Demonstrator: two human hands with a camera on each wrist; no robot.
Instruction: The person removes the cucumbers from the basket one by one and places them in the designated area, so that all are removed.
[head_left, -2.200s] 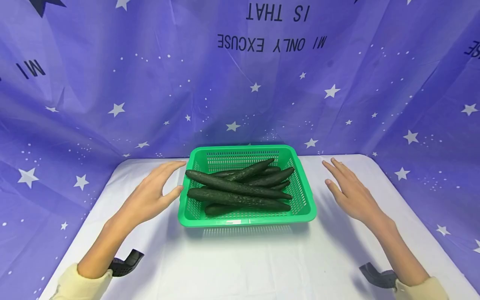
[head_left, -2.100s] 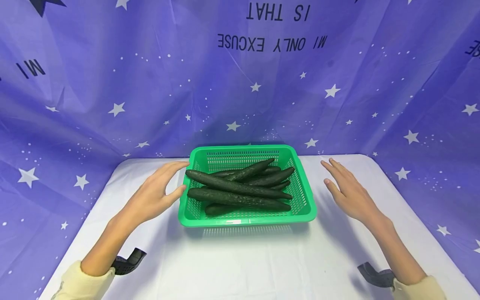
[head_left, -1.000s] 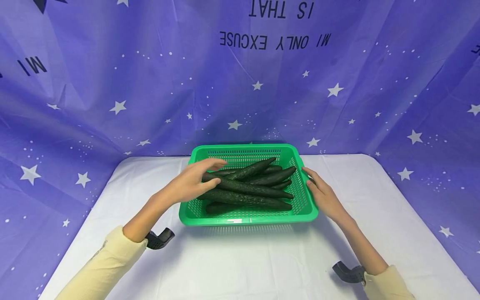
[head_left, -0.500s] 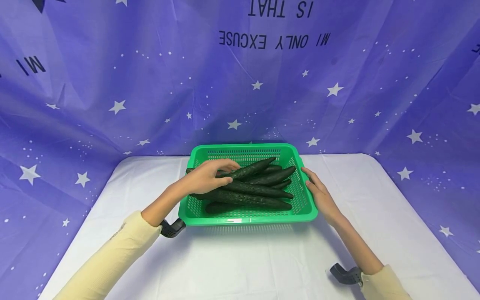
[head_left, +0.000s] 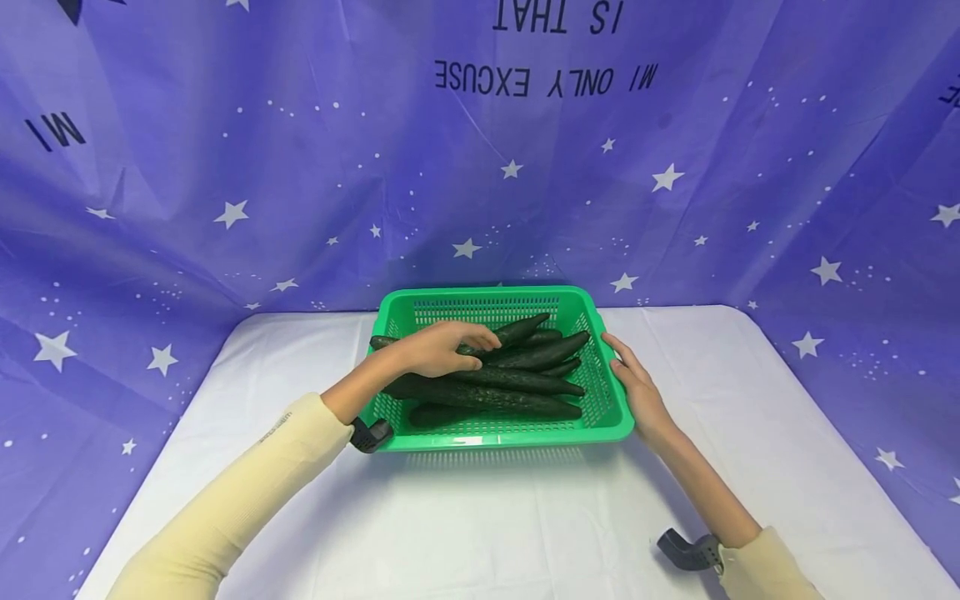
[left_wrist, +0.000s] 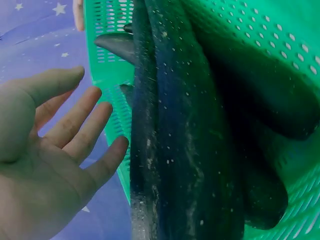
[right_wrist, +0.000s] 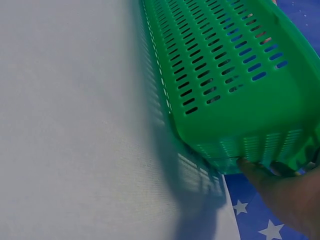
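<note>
likely steadying, straight-fingered right hand (head_left: pixel 641 392) touches rectangular green plastic basket (head_left: pixel 532 437) near white table (head_left: pixel 480 525)'s far edge; left hand (head_left: pixel 437 350) slack, empty.

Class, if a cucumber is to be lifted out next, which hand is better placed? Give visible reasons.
Probably the left hand: it is over the cucumbers, holding nothing. The right hand is at the outer right side of the green basket.
</note>
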